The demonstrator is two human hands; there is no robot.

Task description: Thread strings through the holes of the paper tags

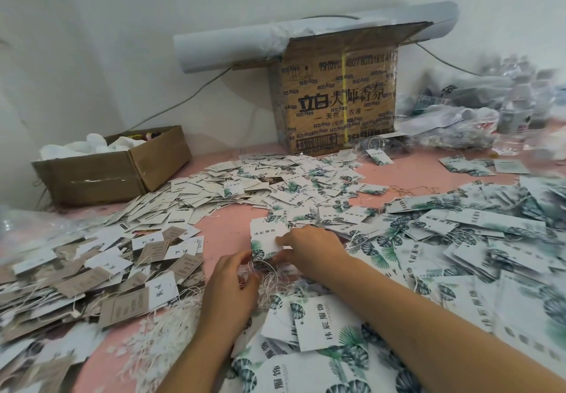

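Note:
A small stack of white paper tags with green leaf prints (266, 238) is held upright above the pink table at the centre. My right hand (309, 247) pinches its right edge. My left hand (230, 285) is curled at the stack's lower edge, fingers among thin white strings (269, 282) that hang from there. A loose bundle of white strings (159, 328) lies to the lower left. Whether a string passes through the hole is hidden by my fingers.
Heaps of leaf-print tags (459, 239) cover the right and front; brown and white tags (92, 270) fill the left. A low open carton (116, 175) sits at back left, a tall printed carton (337, 98) at back centre, plastic bags (490, 110) at back right.

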